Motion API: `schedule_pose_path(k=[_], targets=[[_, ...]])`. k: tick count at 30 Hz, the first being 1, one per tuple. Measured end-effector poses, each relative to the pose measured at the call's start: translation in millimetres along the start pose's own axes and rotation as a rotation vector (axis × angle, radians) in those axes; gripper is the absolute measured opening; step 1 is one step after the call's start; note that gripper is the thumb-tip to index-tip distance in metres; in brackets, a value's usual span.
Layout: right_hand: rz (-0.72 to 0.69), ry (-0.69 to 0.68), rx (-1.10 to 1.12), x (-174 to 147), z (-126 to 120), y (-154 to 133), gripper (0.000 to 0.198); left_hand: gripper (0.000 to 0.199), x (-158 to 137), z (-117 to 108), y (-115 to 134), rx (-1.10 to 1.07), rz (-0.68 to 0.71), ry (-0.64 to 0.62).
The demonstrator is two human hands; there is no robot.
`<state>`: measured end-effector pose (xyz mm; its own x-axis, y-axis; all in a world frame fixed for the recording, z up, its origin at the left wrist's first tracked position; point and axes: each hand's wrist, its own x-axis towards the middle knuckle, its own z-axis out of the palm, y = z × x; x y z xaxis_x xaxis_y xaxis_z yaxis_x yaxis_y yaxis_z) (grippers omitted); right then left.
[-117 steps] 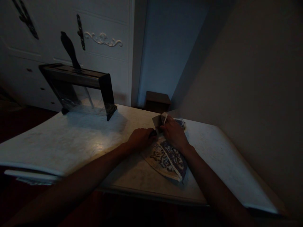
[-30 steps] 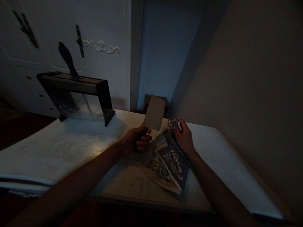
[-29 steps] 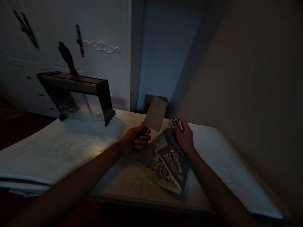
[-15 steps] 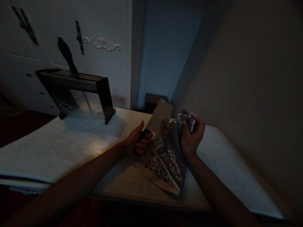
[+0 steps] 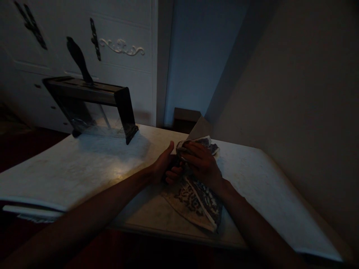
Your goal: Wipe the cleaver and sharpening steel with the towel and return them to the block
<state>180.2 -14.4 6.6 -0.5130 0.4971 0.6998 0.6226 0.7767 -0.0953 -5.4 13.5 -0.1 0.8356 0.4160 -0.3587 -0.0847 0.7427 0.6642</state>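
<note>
A cleaver [image 5: 198,127] with a broad blade and dark handle is gripped in my left hand [image 5: 167,167], thumb raised, above the table. Its blade tip points away from me; the cloth and my right hand cover most of the blade. My right hand [image 5: 202,163] is closed over a patterned towel [image 5: 193,201], pressing it against the blade close to the handle. The towel's lower part hangs down to the table's near edge and shows a dark scroll design on beige.
On the white marbled table [image 5: 95,168] stands a knife block [image 5: 89,93] with clear sides and a black-handled knife [image 5: 80,59] in its top. Behind is a white cabinet [image 5: 126,22]. A brown box [image 5: 186,116] sits past the far edge; a wall [image 5: 294,93] rises at right.
My right hand has moved left with the towel, from beside the cleaver onto its blade. The blade, exposed before, is now mostly covered. My left hand keeps its grip.
</note>
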Motion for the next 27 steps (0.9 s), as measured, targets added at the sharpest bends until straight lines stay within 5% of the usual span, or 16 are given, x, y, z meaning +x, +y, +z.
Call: schedule_pose_path(k=[9,13,16,19,21,27], targets=[[-0.107,-0.032,0.051,-9.4,-6.2,21.5,0.026,0.079,1.1,-6.0,1.1,-0.038,0.034,-0.029],[0.111,0.094,0.000,-17.3,-4.1,28.0,0.035,0.070,-1.0,-6.5,3.6,-0.061,0.054,-0.031],[0.348,0.253,-0.031,-21.6,-2.4,31.7,0.037,0.046,-1.5,-6.3,4.1,-0.014,0.020,-0.037],[0.425,0.359,-0.021,-24.0,-2.7,31.5,0.039,0.032,-1.5,-6.0,2.2,0.095,0.016,-0.045],[0.348,0.348,-0.016,-23.9,-3.4,28.1,0.044,0.031,-1.9,-5.9,0.4,0.164,0.048,-0.037],[-0.087,0.036,-0.036,-13.3,-2.7,11.1,0.048,0.037,-2.7,-9.2,-1.4,0.246,0.053,-0.022]])
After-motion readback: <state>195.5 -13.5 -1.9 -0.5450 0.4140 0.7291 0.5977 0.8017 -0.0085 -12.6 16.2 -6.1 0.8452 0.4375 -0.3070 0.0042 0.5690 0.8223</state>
